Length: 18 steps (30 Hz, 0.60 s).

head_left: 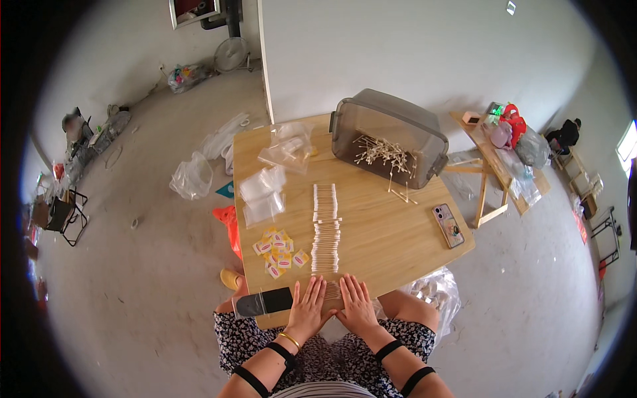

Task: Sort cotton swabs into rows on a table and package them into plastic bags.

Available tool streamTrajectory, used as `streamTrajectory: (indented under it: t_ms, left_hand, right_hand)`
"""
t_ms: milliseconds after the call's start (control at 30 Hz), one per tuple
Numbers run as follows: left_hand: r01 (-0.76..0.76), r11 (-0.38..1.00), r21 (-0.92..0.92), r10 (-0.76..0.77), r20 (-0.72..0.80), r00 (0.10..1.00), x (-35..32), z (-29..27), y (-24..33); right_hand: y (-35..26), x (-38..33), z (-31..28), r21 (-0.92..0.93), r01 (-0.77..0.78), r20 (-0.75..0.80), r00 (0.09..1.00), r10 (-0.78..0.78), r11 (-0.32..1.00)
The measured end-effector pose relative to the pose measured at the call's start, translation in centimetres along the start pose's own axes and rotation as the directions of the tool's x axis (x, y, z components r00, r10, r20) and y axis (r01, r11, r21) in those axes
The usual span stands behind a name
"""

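Observation:
A long column of cotton swabs, laid side by side, runs down the wooden table to its near edge. At the column's near end, my left hand lies along its left side, palm down with fingers stretched out. My right hand mirrors it on the right side, fingers also straight. Several swabs show between the fingertips, and the thumbs come close together below them. To the left of my left hand lies a flat black object in a clear sleeve. Small yellow-and-white paper cards are piled left of the column.
A grey translucent bin lies on its side at the back right, with loose swabs inside and spilling out. Clear plastic bags lie at the left. A phone rests near the right edge. Beyond stands a second wooden table.

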State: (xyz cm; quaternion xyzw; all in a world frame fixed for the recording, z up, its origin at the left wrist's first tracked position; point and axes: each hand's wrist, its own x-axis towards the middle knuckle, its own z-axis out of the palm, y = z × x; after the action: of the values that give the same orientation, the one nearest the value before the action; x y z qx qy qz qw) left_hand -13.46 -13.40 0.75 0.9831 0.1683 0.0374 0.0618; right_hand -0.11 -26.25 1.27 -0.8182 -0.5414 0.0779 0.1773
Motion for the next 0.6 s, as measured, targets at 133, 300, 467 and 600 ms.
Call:
streamTrajectory:
  t_ms: [133, 300, 467, 600]
  left_hand:
    - [0.006, 1.0, -0.029, -0.006, 0.003, 1.0, 0.0, 0.1, -0.1]
    - [-0.015, 0.996, -0.086, 0.016, 0.004, 1.0, 0.1, 0.0, -0.6]
    - [-0.015, 0.997, -0.078, 0.015, 0.0, 1.0, 0.1, 0.0, -0.5]
    - [-0.024, 0.988, -0.149, 0.02, -0.025, 0.999, -0.1, 0.0, -0.6]
  right_hand:
    - [-0.3, 0.4, 0.6, -0.017, 0.024, 0.008, 1.0, -0.024, 1.0]
    - [-1.1, 0.8, 1.2, -0.12, 0.041, 0.021, 0.999, -0.038, 0.992]
    - [-1.0, 1.0, 1.3, -0.156, 0.04, 0.014, 0.999, -0.038, 0.987]
    - [-1.1, 1.0, 1.3, -0.178, 0.04, 0.012, 0.999, -0.038, 0.983]
